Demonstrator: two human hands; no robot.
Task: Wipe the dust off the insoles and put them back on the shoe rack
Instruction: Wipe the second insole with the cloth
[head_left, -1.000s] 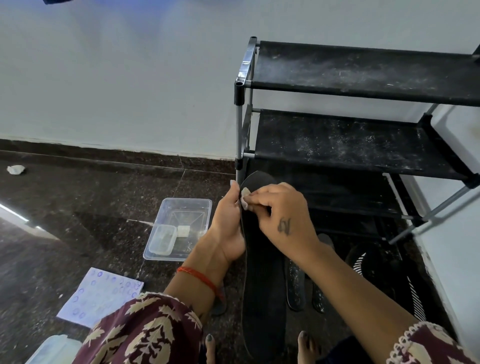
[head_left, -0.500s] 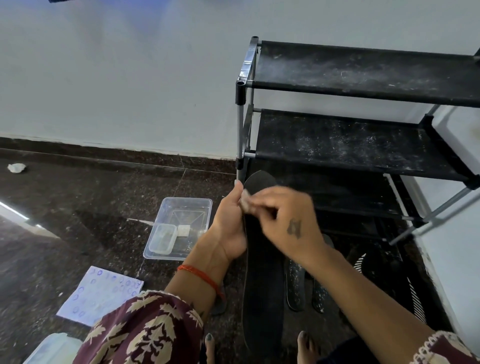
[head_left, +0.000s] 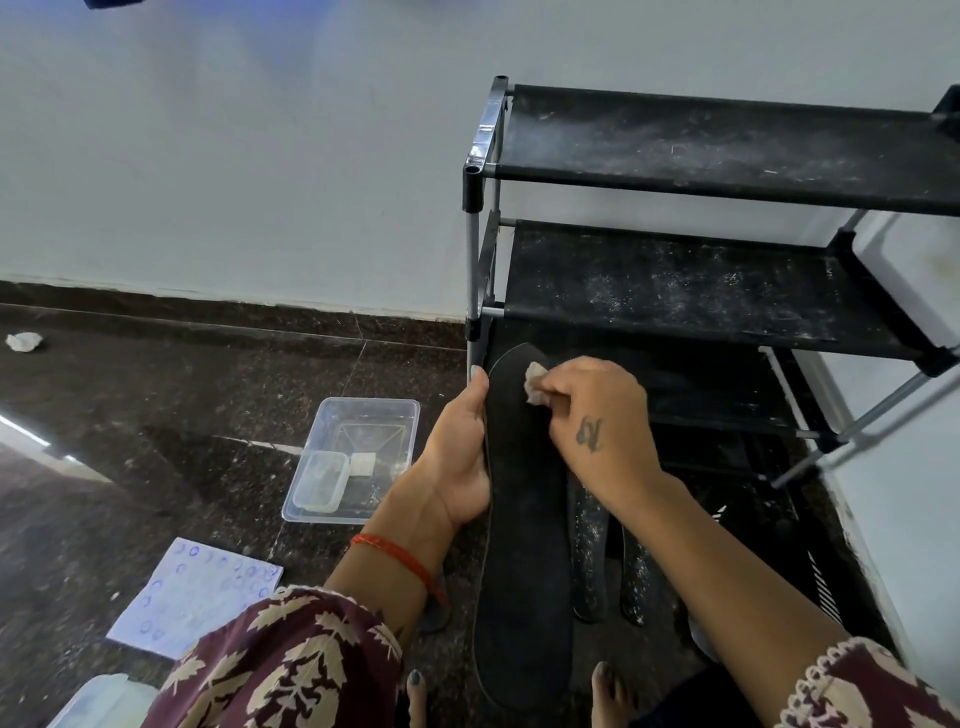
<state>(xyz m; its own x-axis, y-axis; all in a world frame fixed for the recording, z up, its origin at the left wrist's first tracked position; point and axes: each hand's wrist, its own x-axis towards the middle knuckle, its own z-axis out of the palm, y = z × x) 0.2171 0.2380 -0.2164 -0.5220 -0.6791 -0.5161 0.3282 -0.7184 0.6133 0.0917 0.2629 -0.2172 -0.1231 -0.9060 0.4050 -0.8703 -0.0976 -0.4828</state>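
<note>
At centre frame, a person's left hand (head_left: 460, 457) grips the edge of a long black insole (head_left: 524, 561), steadying it upright below the dusty shoe rack (head_left: 701, 291), while right-hand fingers (head_left: 582, 410) pinch a small wad of cloth (head_left: 535, 382) against its toe to wipe away dust

Clear tub (head_left: 358, 415), dotted paper (head_left: 192, 597)

Long black insole (head_left: 524, 545) held upright before dusty shoe rack (head_left: 675, 280).
</note>
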